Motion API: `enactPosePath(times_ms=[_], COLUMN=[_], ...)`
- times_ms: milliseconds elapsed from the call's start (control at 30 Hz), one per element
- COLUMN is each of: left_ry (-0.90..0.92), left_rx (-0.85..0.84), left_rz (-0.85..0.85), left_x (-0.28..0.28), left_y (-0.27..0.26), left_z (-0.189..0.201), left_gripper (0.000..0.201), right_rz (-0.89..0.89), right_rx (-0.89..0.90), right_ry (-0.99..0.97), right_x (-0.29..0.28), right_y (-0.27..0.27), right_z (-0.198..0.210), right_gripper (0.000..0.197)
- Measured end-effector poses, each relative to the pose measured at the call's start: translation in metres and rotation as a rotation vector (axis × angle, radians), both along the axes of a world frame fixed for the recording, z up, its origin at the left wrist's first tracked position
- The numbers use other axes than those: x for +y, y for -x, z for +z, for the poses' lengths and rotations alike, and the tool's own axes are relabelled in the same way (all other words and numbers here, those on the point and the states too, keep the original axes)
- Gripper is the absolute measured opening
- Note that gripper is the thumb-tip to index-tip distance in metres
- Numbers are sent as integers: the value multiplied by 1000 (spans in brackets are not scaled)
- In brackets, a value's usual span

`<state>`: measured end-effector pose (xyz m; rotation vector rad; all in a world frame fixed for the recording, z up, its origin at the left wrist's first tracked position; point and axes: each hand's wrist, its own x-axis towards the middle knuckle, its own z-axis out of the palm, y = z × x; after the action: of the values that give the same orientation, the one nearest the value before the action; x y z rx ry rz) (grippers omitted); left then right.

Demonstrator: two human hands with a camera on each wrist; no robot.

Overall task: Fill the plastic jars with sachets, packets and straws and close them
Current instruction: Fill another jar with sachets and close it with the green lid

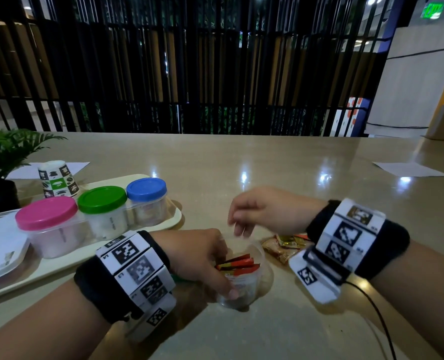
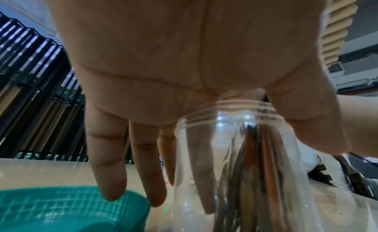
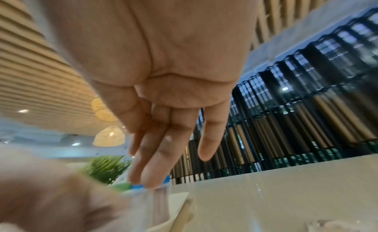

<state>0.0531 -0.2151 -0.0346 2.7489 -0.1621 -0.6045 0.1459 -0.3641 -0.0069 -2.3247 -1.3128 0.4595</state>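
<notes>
A clear lidless plastic jar (image 1: 250,284) stands on the table in front of me. My left hand (image 1: 224,268) grips it by the side, thumb toward me and index finger behind. Red and orange sachets (image 1: 239,265) stand upright inside; in the left wrist view they show through the jar's wall (image 2: 235,162). Just above the jar's mouth hovers my right hand (image 1: 237,227), fingers hanging down relaxed, with nothing visible in them. Loose gold and brown packets (image 1: 285,245) lie on the table right of the jar, under my right wrist.
A cream tray (image 1: 168,224) at the left carries three closed jars with a pink lid (image 1: 46,213), a green lid (image 1: 101,198) and a blue lid (image 1: 146,189), plus an upturned paper cup (image 1: 58,181). A teal lid (image 2: 67,206) lies beside my left hand. A plant (image 1: 5,149) stands far left.
</notes>
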Motion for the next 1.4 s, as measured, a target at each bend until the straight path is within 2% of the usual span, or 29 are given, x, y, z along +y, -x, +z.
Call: enactPosePath(times_ms=[67, 167, 333, 433, 567, 633, 767, 867, 1000, 1133, 1300, 1400], left_ry=[-23, -35, -64, -53, -29, -32, -56, -66, -73, -66, -69, -77], left_rx=[0, 5, 14, 19, 25, 35, -4, -7, -2, 25, 13, 3], left_rz=[-1, 9, -4, -7, -13, -20, -43, -36, -22, -2, 5, 11], left_x=[1, 2, 4, 7, 8, 9, 9, 8, 6, 5, 4, 2], left_y=[0, -2, -6, -7, -8, -7, -7, -6, -6, -6, -5, -4], left_z=[-1, -3, -5, -6, -9, -9, -11, -12, -10, -8, -6, -5], left_gripper=[58, 63, 64, 63, 65, 63, 64, 64, 63, 63, 69, 70], right_rz=[-139, -272, -277, -279, -238, -230, -236, -203, -176, -212, -207, -158], right_rx=[-9, -54, -265, -363, -338, -296, -270, -233, -218, -298, -297, -62], right_ry=[-115, -102, 265, 467, 655, 668, 641, 640, 554, 403, 57, -206], right_x=[0, 3, 18, 22, 23, 23, 21, 19, 16, 15, 3, -8], right_y=[-22, -55, -93, -108, -120, -124, -124, -118, -110, -99, -80, -55], right_z=[6, 3, -18, -31, -42, -47, -50, -48, -44, -33, 0, 17], right_gripper=[17, 14, 13, 30, 65, 73, 76, 64, 37, 11, 13, 21])
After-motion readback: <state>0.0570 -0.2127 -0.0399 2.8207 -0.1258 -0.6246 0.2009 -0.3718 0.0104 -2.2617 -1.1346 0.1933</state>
